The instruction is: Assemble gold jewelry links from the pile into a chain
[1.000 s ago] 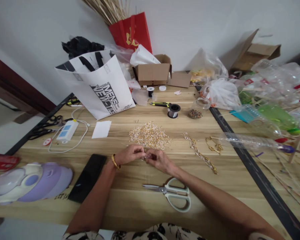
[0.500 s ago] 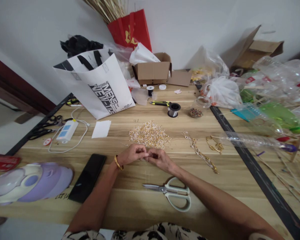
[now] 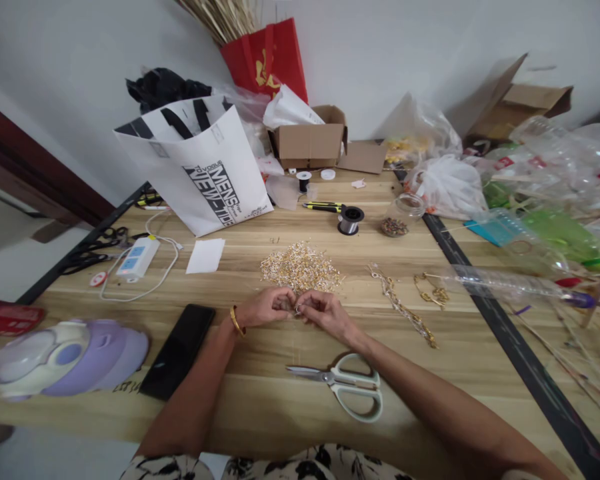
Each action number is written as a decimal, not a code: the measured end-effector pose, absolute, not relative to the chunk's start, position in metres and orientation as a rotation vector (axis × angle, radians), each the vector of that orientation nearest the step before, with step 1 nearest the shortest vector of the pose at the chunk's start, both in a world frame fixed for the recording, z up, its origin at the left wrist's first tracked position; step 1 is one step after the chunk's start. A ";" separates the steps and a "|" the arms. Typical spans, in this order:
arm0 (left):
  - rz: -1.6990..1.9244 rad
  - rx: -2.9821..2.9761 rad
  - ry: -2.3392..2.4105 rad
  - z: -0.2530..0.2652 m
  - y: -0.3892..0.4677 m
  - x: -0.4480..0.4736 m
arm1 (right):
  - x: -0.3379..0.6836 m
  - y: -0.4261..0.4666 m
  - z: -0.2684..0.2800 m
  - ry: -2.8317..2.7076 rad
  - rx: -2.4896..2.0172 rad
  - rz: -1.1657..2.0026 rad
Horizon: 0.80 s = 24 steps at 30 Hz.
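My left hand [image 3: 269, 306] and my right hand [image 3: 325, 312] meet fingertip to fingertip just in front of a pile of small gold and silver beads [image 3: 300, 265]. Both are closed in a pinch. A tiny shiny ring-like piece [image 3: 297, 309] shows at the right fingertips; its exact kind is too small to tell. What the left fingers pinch is hidden. A faint thin thread seems to hang below the hands. Scissors [image 3: 330, 377] with pale handles lie nearer my body, under the right forearm's left side. Gold and silver chains [image 3: 400, 307] rest to the right.
A black phone [image 3: 177, 350] and a purple-and-white device [image 3: 75, 360] lie left. Behind the beads stand a wire spool [image 3: 350, 220], a jar of beads [image 3: 399, 217] and a white paper bag [image 3: 200, 167]. Plastic bottles [image 3: 555, 160] crowd the right side. A power strip [image 3: 137, 260] sits left.
My fingertips have parted slightly, and a small shiny ring-like piece now shows between them. The view has shifted a little; the things on the table stay put.
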<state>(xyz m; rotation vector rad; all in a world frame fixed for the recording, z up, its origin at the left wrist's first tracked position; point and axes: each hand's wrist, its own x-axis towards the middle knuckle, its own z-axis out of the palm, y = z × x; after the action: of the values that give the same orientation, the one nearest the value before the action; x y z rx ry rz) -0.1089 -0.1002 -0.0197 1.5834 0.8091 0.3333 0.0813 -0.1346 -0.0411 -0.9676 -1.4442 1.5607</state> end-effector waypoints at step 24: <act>0.265 1.560 0.847 -0.028 -0.102 -0.103 | 0.085 -0.134 -0.038 -0.874 -0.962 1.786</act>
<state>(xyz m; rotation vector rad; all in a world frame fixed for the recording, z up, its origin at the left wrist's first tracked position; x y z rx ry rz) -0.1035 -0.1022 -0.0280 1.5599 0.8466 0.2654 0.0846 -0.1342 -0.0376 -0.9616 -0.8740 1.7859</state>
